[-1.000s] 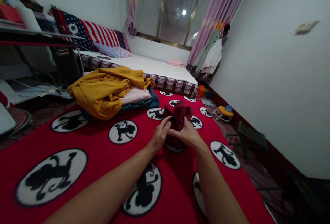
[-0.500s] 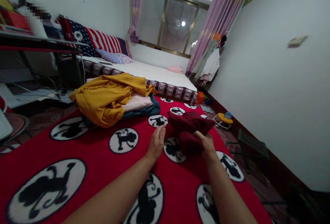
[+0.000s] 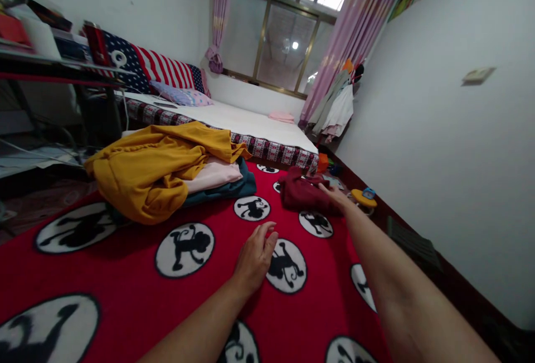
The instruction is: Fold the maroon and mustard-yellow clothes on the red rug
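Note:
A dark maroon garment (image 3: 303, 191), loosely folded, lies on the far right part of the red blanket (image 3: 137, 296), which has black monkey figures in white ovals. Reaching out to its right end, my right hand (image 3: 334, 194) has its fingers closed on the cloth; some of them are hidden. My left hand (image 3: 256, 254) hovers over the blanket nearer to me, open, with fingers slightly bent and nothing in it. To the left lies a heap of clothes: a mustard-yellow garment (image 3: 146, 170) on top, a pale pink one (image 3: 213, 175) and a dark teal one (image 3: 228, 189) beneath.
Behind the blanket stands a bed with a white sheet (image 3: 238, 119) and a patterned side. A cluttered desk (image 3: 71, 64) is at the left. On the right are a yellow stool (image 3: 363, 198), a dark green folding stool (image 3: 413, 243) and the wall.
My right hand has moved forward with the maroon garment, which now lies flatter and farther away. My left hand has come away from beside it and its fingers have spread.

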### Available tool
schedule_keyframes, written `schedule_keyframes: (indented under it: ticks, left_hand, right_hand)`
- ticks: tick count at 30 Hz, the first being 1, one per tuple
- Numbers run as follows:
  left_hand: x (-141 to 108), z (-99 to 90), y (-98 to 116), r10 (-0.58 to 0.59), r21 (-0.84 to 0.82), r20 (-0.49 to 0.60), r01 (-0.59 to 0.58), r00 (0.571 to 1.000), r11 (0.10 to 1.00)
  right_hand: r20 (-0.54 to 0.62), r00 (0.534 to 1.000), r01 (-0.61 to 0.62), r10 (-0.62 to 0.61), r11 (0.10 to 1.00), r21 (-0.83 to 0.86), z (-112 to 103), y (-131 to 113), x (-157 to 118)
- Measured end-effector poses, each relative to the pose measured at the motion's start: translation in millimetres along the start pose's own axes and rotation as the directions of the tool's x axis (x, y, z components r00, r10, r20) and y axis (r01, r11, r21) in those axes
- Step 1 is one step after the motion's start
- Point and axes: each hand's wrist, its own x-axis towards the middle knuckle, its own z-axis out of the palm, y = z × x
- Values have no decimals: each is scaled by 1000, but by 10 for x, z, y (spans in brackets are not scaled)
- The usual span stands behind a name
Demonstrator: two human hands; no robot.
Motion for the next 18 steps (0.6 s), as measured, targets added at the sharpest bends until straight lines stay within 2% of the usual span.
schedule_keyframes:
  ticks: [3, 5, 7, 8, 9, 10, 11, 12, 13, 14, 15, 18]
  left_hand:
    - [8, 16, 11, -12, 42, 10, 11, 1000, 999]
    - [10, 27, 29, -2, 93, 13, 1, 1000, 996]
    - [8, 31, 47, 11, 137, 14, -13, 1000, 991]
    - [5, 30, 55, 14, 150, 15, -17, 1000, 989]
    - [2, 27, 62, 15, 158, 16, -17, 1000, 987]
    - [-1, 24, 66, 14, 160, 18, -16, 1000, 987]
    - [-3, 21, 70, 11, 160, 21, -15, 1000, 987]
    - [-5, 19, 72, 9, 160, 22, -12, 1000, 987]
    - [-5, 18, 73, 7, 161, 25, -11, 1000, 987]
    - [-4, 17, 73, 8, 164, 28, -12, 1000, 986]
    - [-3, 18, 73, 10, 170, 33, -15, 999, 985]
    - [4, 25, 67, 15, 188, 47, -24, 999, 982]
  right_hand:
    - [-77, 997, -35, 15, 962, -271, -34, 335, -108]
    - [-132, 991, -24, -28, 924, -382, -34, 450, -158]
    - [-134, 979, 75, -156, 877, -475, -4, 474, -189]
    - [-64, 961, 195, -268, 826, -529, 23, 463, -204]
    - [75, 917, 361, -391, 738, -571, 56, 442, -223]
    - [273, 827, 550, -492, 605, -575, 95, 418, -248]
    - [482, 691, 719, -538, 450, -529, 141, 391, -282]
    - [648, 553, 833, -524, 315, -456, 192, 365, -321]
    - [746, 464, 886, -479, 227, -405, 249, 338, -364]
    - [786, 447, 894, -428, 180, -410, 310, 310, -404]
    - [780, 491, 870, -387, 165, -466, 373, 278, -436]
    - [611, 722, 685, -325, 211, -697, 558, 152, -436]
